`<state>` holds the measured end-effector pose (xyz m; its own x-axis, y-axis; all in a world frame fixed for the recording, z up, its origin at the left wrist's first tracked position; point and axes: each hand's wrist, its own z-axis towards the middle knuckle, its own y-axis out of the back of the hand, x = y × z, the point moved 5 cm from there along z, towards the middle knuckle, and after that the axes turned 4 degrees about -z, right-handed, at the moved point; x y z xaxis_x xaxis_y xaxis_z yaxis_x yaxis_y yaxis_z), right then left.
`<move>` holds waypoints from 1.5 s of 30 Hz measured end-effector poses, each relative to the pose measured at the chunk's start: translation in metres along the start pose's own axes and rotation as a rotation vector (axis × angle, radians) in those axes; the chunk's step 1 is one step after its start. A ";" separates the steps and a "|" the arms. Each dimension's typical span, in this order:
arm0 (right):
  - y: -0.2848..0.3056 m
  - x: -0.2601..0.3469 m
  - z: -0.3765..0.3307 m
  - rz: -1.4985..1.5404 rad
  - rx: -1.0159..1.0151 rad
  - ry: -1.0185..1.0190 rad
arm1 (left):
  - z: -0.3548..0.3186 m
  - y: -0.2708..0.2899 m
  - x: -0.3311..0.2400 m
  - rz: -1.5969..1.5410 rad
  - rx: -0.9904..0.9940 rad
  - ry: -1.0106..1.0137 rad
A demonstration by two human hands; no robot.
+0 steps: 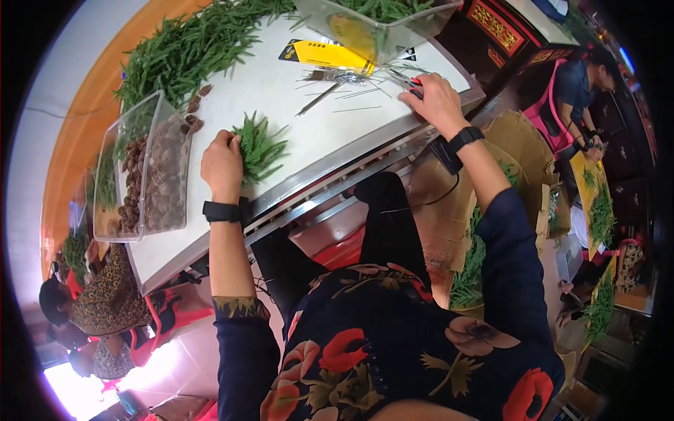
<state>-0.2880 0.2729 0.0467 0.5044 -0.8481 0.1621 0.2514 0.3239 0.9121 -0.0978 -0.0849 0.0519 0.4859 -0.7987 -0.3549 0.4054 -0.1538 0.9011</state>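
My left hand [223,167] is closed on the stem end of a green artificial pine sprig [261,149], whose needles fan out over the white tabletop [330,133]. Farther right, my right hand [437,105] has its fingers around the red and black handles of a pair of pliers [415,87]. The pliers' jaws point left, toward thin wires [357,97] scattered on the table. A bundle of dark wires [319,98] lies beside a crumpled clear wrapper [342,74].
A clear bin of brown pine cones [151,175] stands at the left, with a few loose cones [194,105] beside it. Piled green sprigs [186,52] cover the far left. Another clear bin [393,31] and a yellow card [326,52] lie at the back. Cardboard [516,140] stands right; people work nearby.
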 end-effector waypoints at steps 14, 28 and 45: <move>-0.025 0.019 0.029 -0.257 -0.019 0.218 | -0.002 -0.005 0.008 0.058 0.041 0.033; -0.037 0.149 0.047 0.159 0.033 0.482 | 0.001 0.042 -0.005 -0.189 -0.083 -0.038; -0.049 0.151 0.047 0.287 0.140 0.636 | 0.011 0.085 0.036 -0.613 0.049 -0.105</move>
<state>-0.2629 0.1095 0.0438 0.9299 -0.3144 0.1909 -0.0506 0.4049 0.9130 -0.0546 -0.1337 0.1182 0.0969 -0.6093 -0.7870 0.5493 -0.6267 0.5528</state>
